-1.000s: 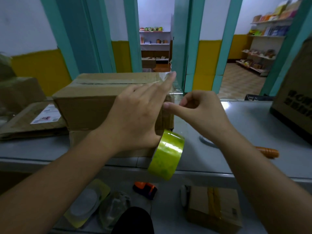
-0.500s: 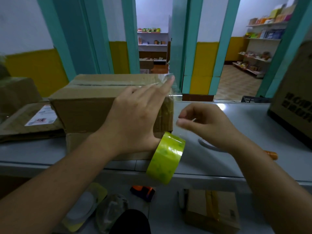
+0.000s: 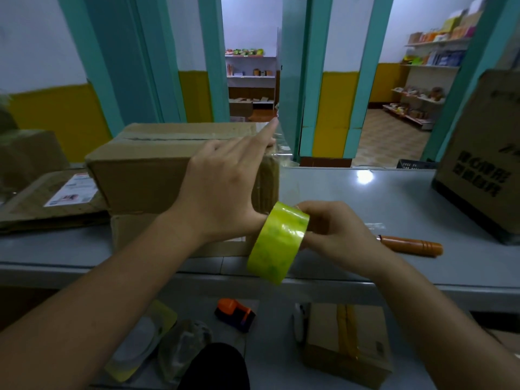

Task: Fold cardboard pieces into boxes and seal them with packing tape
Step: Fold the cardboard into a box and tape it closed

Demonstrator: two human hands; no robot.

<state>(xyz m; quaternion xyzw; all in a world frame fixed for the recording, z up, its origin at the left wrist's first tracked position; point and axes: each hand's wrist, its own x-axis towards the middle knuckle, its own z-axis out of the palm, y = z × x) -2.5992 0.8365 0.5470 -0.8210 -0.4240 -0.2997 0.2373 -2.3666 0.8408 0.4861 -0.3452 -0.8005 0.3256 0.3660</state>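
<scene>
- On the desk (image 3: 365,198), the box (image 3: 146,175) sits under my left hand (image 3: 222,192), fingers straight, pressing its end.
- My right hand (image 3: 337,235) has dropped to grip the roll (image 3: 278,243): cutting probably comes next.

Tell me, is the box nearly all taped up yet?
Nearly. Done: the box is folded shut, with tape along its top seam. In hand: the left hand presses flat on the box's end while the right hand grips the tape roll. Left: probably cutting the tape free, then folding the flat cardboard beside it.
</scene>
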